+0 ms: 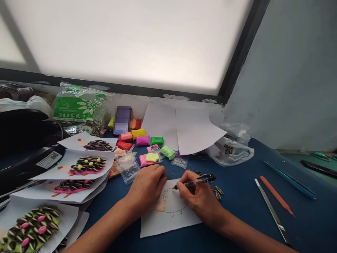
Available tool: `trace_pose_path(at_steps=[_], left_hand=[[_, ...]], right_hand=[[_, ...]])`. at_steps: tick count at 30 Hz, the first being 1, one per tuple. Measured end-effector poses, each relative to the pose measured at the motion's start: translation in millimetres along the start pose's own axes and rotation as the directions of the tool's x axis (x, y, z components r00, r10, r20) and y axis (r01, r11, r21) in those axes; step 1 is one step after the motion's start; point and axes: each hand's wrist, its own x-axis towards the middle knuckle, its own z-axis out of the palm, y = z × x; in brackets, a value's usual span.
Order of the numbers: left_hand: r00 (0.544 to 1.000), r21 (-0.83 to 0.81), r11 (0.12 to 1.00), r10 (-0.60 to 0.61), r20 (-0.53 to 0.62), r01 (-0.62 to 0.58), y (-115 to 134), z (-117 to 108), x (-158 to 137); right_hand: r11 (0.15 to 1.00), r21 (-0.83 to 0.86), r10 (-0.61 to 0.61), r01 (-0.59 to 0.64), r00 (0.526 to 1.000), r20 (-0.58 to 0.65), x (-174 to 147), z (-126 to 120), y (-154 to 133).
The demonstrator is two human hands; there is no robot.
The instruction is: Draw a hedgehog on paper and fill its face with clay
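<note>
A white sheet of paper [158, 226] lies on the blue table in front of me, with a hedgehog outline drawn on it. Peach-coloured clay [160, 206] covers the head end of the drawing. My right hand [196, 195] is closed around a black pen [198, 181], its tip touching the paper near the top of the outline. My left hand [150, 184] rests on the paper's upper left edge, fingers bent and pressed down, partly hidden from view. Several sunflower seeds [218, 191] lie just beyond my right hand.
Finished seed-and-clay hedgehog sheets [86, 165] are stacked at the left. Colourful clay packets [143, 140], a phone [122, 119] and a green seed bag [76, 107] stand behind. At the right lie a craft knife [272, 209], an orange tool [276, 195] and blue tweezers [289, 180].
</note>
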Motion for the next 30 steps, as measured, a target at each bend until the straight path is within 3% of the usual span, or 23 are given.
trace_pose_path(at_steps=[21,30], left_hand=[[1.0,0.002,1.0,-0.013,0.014,0.013,0.9,-1.0,0.6],[1.0,0.005,1.0,-0.005,0.007,0.005,0.3,-0.8,0.1]], right_hand=[[1.0,0.02,0.008,-0.009,0.998,0.055,-2.0,0.3,-2.4],[0.998,-0.06,-0.013,0.012,1.0,-0.029,-2.5,0.4,-1.0]])
